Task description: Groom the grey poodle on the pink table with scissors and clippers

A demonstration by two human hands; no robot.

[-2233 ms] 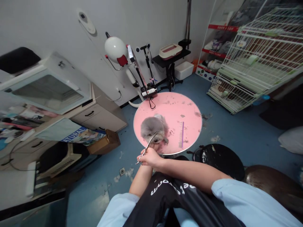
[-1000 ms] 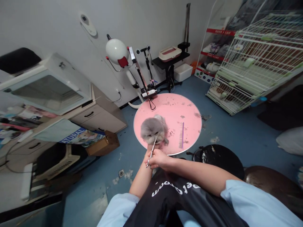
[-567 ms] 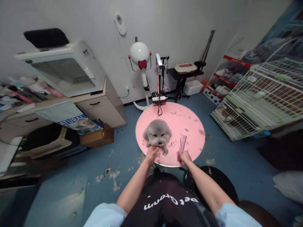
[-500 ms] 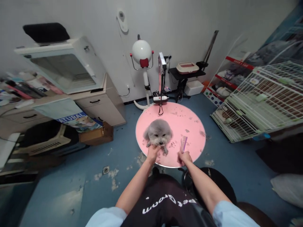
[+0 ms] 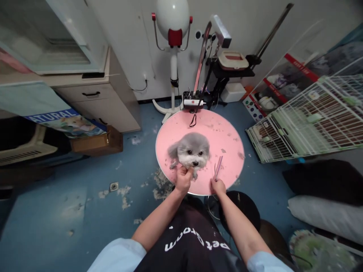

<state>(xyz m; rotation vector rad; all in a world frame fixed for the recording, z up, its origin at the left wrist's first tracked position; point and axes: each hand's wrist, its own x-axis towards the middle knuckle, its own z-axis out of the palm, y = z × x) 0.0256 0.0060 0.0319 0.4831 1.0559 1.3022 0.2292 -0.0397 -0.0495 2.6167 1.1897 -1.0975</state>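
Note:
A small grey, fluffy dog (image 5: pixel 193 149) faces me on the round pink grooming table (image 5: pixel 227 136). My left hand (image 5: pixel 183 180) is closed under its muzzle, fingers pinching the fur at the chin. My right hand (image 5: pixel 218 186) is closed around a purple comb (image 5: pixel 219 166), held upright with its narrow edge towards me. Beside the comb a thin curved metal blade, seemingly of scissors (image 5: pixel 215 172), sticks out of the same hand. This hand is over the table's near edge, to the right of the dog and apart from it.
Grey hair clumps lie on the table and floor. A black loop (image 5: pixel 193 121) hangs at the table's back, near a white bottle (image 5: pixel 194 102). Behind stands a white dryer (image 5: pixel 172 19); wire cages (image 5: pixel 306 117) are right, a drawer cabinet (image 5: pixel 93 94) left. A black stool (image 5: pixel 241 211) is close by.
My view has tipped down and come closer to the table. The dog's head has lifted and its eyes show more. The comb has turned from flat-on to edge-on.

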